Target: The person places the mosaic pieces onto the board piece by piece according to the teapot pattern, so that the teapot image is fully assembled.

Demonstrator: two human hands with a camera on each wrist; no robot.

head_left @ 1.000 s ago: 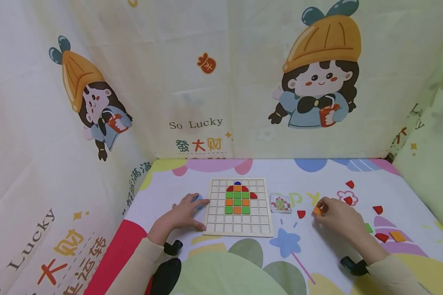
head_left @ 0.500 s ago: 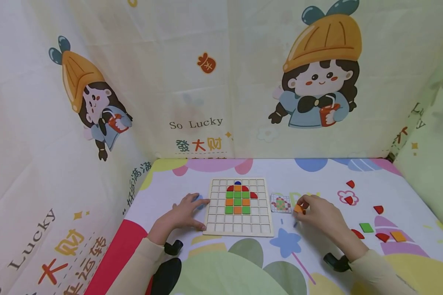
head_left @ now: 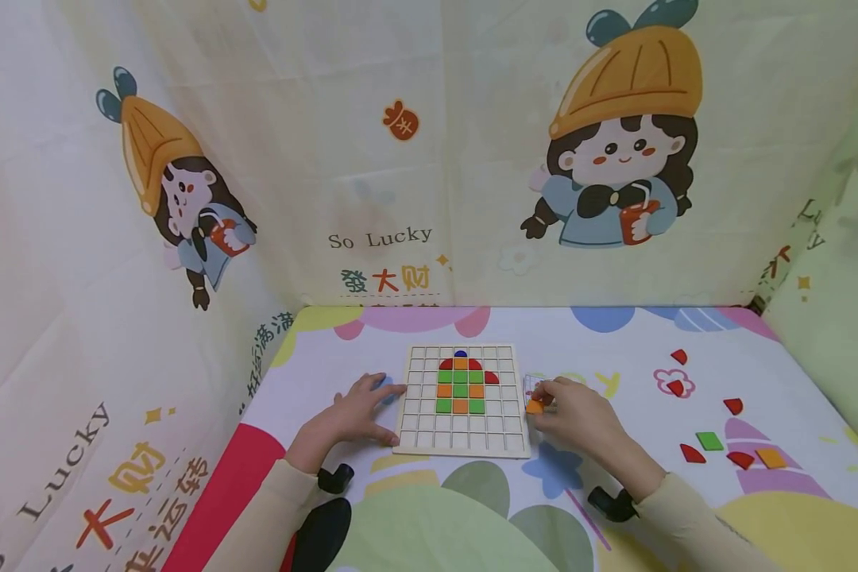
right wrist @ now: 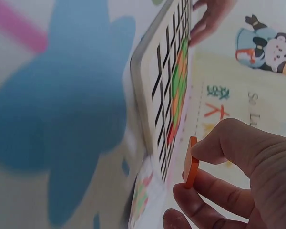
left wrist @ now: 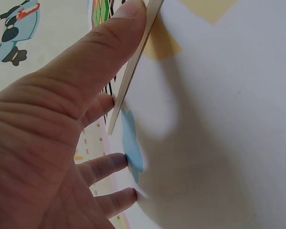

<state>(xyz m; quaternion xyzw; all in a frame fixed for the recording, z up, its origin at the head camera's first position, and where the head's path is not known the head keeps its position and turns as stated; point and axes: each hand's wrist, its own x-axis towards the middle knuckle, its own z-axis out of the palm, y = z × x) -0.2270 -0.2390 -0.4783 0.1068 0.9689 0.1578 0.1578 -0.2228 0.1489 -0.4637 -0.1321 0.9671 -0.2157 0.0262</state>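
A wooden grid board [head_left: 418, 441] lies on the table, with green, orange, red and blue tiles forming a figure in its cells. My left hand [head_left: 350, 415] steadies its left edge with spread fingers; the thumb [left wrist: 117, 36] rests on the rim in the left wrist view. Just beyond the board's right edge, my right hand [head_left: 579, 417] pinches an orange square tile [right wrist: 191, 164] between thumb and fingers. The tile is held above the table, tilted in the right wrist view. Under this hand a small pattern card [head_left: 532, 380] is partly hidden.
Loose pieces lie to the right: several red quarter-round tiles [head_left: 732, 407], one green square [head_left: 709, 441] and one orange square [head_left: 771, 458]. A patterned cloth covers the table [head_left: 472, 540]. Printed curtains [head_left: 486, 175] stand behind it and at both sides.
My right hand has carried the orange tile leftward, from among the loose pieces to the board's right edge, and now covers part of the card. My left hand has stayed in place.
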